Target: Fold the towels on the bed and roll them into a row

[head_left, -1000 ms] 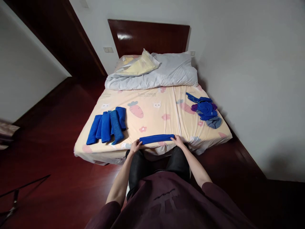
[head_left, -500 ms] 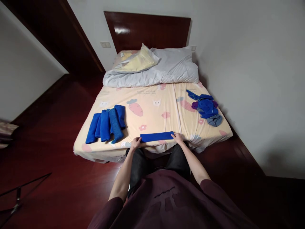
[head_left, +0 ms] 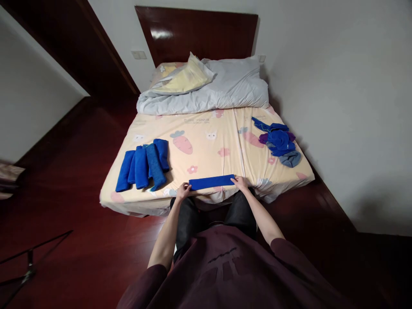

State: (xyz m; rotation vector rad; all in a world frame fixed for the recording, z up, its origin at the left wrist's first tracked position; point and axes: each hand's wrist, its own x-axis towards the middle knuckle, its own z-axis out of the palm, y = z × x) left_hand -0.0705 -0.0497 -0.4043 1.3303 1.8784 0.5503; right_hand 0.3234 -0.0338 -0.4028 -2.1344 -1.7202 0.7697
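Since a second ago, the folded blue cloth (head_left: pixel 211 183) has turned flatter, showing a broader face upward. Largest thing before me is the patterned bed (head_left: pixel 209 159), carrying side-by-side rolled blue cloths (head_left: pixel 141 168) toward the left and a crumpled heap of cloth (head_left: pixel 279 143) toward the right, neither shifted. Between them, along the near edge, lies that folded strip. The left hand (head_left: pixel 184 190) pinches one end, the right hand (head_left: pixel 240 183) the other, thumbs and fingers closed on it as before.
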